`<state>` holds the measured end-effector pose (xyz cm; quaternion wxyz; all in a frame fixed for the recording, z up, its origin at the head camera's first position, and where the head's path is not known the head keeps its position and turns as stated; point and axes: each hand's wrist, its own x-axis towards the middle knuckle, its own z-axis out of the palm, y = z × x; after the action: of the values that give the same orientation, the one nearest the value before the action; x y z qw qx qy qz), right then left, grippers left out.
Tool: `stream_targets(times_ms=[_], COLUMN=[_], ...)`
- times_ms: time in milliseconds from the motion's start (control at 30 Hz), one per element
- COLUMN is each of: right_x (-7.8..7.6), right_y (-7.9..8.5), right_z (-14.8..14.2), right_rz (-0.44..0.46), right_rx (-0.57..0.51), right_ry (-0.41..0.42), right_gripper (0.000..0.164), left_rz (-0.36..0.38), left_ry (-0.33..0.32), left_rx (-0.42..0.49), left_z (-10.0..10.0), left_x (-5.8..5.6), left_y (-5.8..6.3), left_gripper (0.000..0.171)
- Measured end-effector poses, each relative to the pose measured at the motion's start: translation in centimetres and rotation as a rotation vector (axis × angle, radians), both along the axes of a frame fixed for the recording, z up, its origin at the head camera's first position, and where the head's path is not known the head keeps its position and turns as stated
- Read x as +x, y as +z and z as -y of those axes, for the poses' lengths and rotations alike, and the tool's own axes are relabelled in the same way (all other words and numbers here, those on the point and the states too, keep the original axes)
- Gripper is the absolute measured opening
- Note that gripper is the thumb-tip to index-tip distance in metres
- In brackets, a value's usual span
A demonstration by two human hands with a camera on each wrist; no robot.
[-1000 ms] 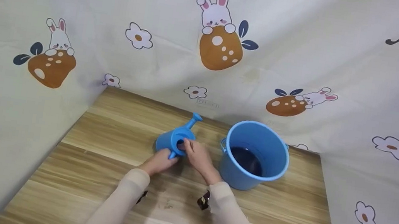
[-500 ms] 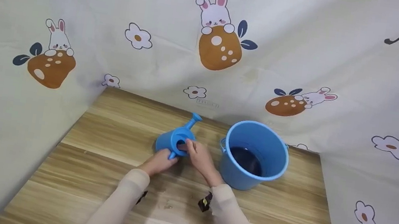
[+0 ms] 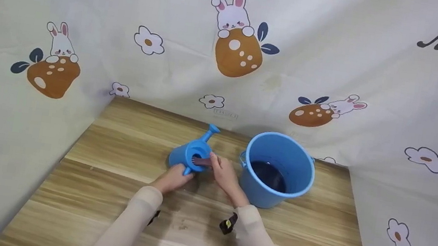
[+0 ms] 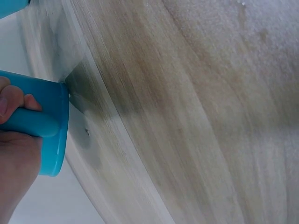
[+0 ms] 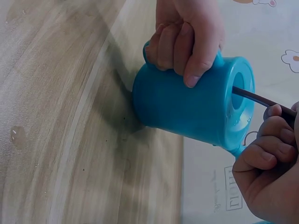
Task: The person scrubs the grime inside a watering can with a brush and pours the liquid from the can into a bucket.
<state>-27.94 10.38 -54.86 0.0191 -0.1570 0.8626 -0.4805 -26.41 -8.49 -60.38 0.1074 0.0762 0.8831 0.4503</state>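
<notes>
My left hand (image 3: pixel 175 178) grips the handle of a blue watering can (image 3: pixel 178 156), its fingers curled round it in the right wrist view. The can's spout with its flared head points toward the back wall. In my right hand (image 3: pixel 225 177) is a thin brown flat-handled tool (image 5: pixel 261 99), pinched between thumb and fingers. Its far end sits in the can's top opening and shows pale, bristle-like stripes in the head view; its exact kind cannot be told. In the left wrist view, curled left fingers (image 4: pixel 13 100) lie round the can's handle.
A blue bucket (image 3: pixel 250 187) with dark liquid or a dark bottom inside stands close to the right of my right hand. The wood-patterned surface (image 3: pixel 132 128) has small wet spots. Cloth walls (image 3: pixel 174 78) printed with rabbits rise at the back and sides.
My right hand has moved slightly right and drawn the brown tool partly out of the can's opening, so more of it shows. My left hand keeps its grip on the can.
</notes>
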Motion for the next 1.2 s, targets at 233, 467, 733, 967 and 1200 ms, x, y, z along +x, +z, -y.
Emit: stream_targets(times_ms=[233,467,733,967,1200], right_x=[0.1,0.2,0.2,0.3,0.1], right_y=[0.0,0.3,0.2,0.0,-0.4], right_z=[-0.4,-0.5,-0.3,0.4,1.2], right_rz=[0.030,-0.006,-0.023,-0.016,-0.057], right_rx=[-0.019,-0.043,-0.014,-0.013,-0.002], right_ry=[-0.018,-0.032,-0.022,0.021,0.092], right_gripper=[0.049,0.047,0.049,0.048,0.044], left_rz=[-0.012,-0.033,0.000,0.016,0.037], left_ry=[-0.008,-0.004,-0.003,-0.008,-0.020], left_rx=[-0.001,-0.022,-0.031,-0.031,-0.040], left_z=[0.0,0.1,0.1,0.0,-0.1], left_x=[0.1,0.1,0.0,0.0,0.0], left_y=[0.1,0.0,0.0,0.1,0.0], left_gripper=[0.035,0.035,0.034,0.034,0.033])
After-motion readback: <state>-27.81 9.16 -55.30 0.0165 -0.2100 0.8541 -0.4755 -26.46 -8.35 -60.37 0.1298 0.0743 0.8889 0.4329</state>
